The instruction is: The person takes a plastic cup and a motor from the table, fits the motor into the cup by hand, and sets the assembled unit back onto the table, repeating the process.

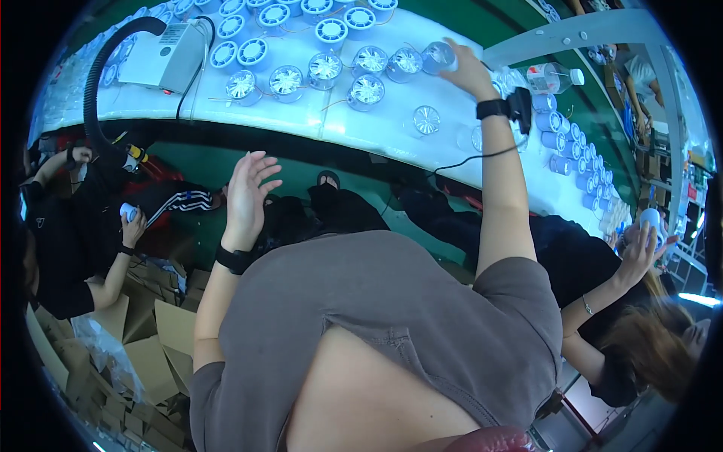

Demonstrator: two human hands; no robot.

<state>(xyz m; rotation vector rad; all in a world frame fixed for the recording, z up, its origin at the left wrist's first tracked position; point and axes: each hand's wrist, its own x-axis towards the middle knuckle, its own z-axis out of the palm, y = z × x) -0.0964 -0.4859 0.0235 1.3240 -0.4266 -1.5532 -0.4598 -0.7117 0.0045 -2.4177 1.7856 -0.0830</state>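
My right hand (pixel 468 71) reaches across the white table, its fingers closed around a clear round plastic cup (pixel 437 58). That cup stands at the end of a row of similar clear cups with star-patterned faces (pixel 404 63), some with thin copper-coloured wires. My left hand (pixel 252 184) hangs in front of the table's near edge, fingers spread, holding nothing. Another clear cup (pixel 426 120) sits closer to me, below the row. Farther back are several round pieces with pale slotted tops (pixel 331 31).
A grey metal box (pixel 162 59) with a black flexible hose (pixel 92 90) occupies the table's left. At right lie a plastic bottle (pixel 553 77) and rows of white cylinders (pixel 561 143). Co-workers sit on both sides, each holding a white piece. Cardboard (pixel 154 361) piles up lower left.
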